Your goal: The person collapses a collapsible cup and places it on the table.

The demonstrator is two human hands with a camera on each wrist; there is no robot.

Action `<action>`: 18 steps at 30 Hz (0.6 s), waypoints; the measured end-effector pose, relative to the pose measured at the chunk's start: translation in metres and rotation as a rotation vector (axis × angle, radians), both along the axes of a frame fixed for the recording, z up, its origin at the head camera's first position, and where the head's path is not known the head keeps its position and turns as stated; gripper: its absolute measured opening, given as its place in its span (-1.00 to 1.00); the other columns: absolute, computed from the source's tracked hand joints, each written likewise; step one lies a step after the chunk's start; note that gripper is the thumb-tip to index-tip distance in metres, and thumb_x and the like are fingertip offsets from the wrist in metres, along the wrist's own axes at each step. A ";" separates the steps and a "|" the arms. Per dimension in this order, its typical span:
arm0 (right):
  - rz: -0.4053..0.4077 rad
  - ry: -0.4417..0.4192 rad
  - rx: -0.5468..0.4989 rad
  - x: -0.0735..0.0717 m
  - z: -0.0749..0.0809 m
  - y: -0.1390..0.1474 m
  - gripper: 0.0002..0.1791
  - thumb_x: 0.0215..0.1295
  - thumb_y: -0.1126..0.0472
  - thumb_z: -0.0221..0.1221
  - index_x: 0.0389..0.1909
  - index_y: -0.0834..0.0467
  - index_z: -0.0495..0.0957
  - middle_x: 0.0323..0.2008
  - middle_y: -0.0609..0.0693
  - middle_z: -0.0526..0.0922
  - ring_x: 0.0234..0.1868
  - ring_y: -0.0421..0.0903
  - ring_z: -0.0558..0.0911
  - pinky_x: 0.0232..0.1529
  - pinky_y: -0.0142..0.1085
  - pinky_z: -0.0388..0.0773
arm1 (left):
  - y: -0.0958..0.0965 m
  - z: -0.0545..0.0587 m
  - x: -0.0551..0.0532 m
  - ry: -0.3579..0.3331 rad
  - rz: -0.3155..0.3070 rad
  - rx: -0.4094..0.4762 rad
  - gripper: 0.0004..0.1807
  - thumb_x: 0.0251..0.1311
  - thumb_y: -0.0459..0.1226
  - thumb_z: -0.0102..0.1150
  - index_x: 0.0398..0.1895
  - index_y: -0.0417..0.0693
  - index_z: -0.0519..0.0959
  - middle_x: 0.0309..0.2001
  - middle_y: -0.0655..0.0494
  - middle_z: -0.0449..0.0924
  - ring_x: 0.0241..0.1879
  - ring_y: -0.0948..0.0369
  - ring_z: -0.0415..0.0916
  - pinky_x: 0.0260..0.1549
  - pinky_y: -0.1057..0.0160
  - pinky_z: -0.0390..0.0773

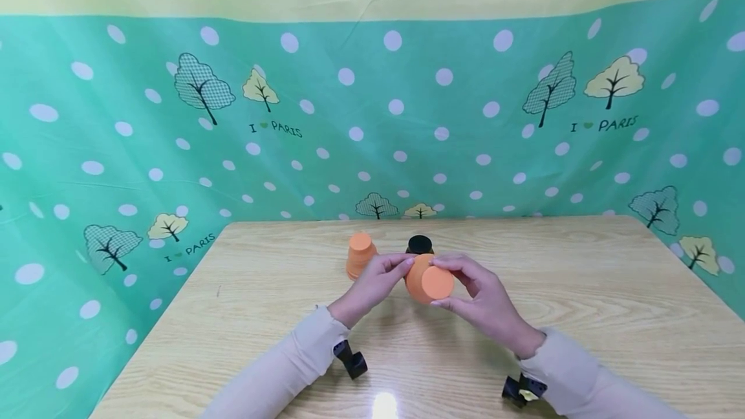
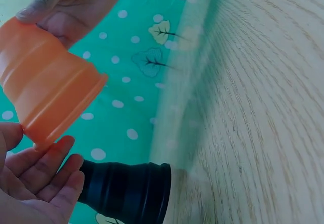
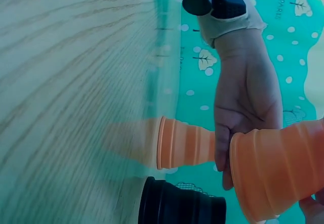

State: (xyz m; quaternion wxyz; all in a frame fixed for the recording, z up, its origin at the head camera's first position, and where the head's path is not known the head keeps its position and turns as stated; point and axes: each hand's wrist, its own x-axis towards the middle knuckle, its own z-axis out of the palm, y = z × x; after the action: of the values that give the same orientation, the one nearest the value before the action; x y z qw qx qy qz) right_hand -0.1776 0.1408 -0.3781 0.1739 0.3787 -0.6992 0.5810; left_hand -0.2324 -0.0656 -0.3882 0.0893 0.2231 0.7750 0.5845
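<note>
Both hands hold one orange ribbed cup (image 1: 420,280) up off the wooden table, its round base tipped toward the head camera. My left hand (image 1: 378,280) pinches the cup's rim between thumb and fingers, as the left wrist view shows with the orange cup (image 2: 50,82) above the fingers. My right hand (image 1: 480,296) grips the same cup near its base, thumb below and fingers above. In the right wrist view the cup's wide rim (image 3: 243,178) faces the table. Just behind the hands, a black ribbed cup (image 1: 420,244) stands upside down, partly hidden.
A second orange cup (image 1: 361,256) stands upside down on the table (image 1: 262,315), left of the black one and partly behind the left hand. A green dotted cloth (image 1: 326,115) with printed trees hangs behind the table. Black wrist cameras (image 1: 352,361) sit on both sleeves.
</note>
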 end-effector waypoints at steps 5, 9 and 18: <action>0.014 -0.034 0.014 0.000 -0.001 -0.001 -0.38 -0.13 0.56 0.36 0.07 0.33 0.46 0.04 0.20 0.51 0.18 -0.17 0.45 0.14 -0.40 0.42 | 0.000 0.000 -0.001 0.019 -0.015 0.009 -0.61 0.40 -0.19 -0.05 0.10 -0.29 0.52 0.07 -0.14 0.56 0.07 0.07 0.51 0.02 0.22 0.52; 0.027 -0.072 0.039 0.000 -0.002 0.001 -0.37 -0.11 0.54 0.37 0.09 0.31 0.46 0.07 0.18 0.50 0.21 -0.19 0.42 0.14 -0.38 0.43 | 0.000 0.000 -0.003 0.006 -0.035 0.029 -0.64 0.39 -0.23 -0.02 0.08 -0.31 0.53 0.04 -0.16 0.58 -0.03 0.08 0.57 -0.07 0.26 0.57; 0.052 -0.031 0.062 -0.001 -0.005 0.001 -0.35 -0.11 0.52 0.37 0.12 0.30 0.46 0.10 0.28 0.46 0.24 -0.19 0.39 0.15 -0.38 0.41 | -0.002 -0.002 -0.005 -0.157 -0.039 0.142 -0.65 0.36 -0.31 0.00 0.09 -0.40 0.48 -0.01 -0.26 0.58 -0.19 0.19 0.62 -0.18 0.21 0.62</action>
State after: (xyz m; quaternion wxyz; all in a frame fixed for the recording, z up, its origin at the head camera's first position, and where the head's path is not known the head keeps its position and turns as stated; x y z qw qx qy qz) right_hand -0.1789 0.1419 -0.3833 0.1360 0.3928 -0.7095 0.5690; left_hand -0.2379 -0.0677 -0.3898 0.1453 0.1974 0.7177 0.6518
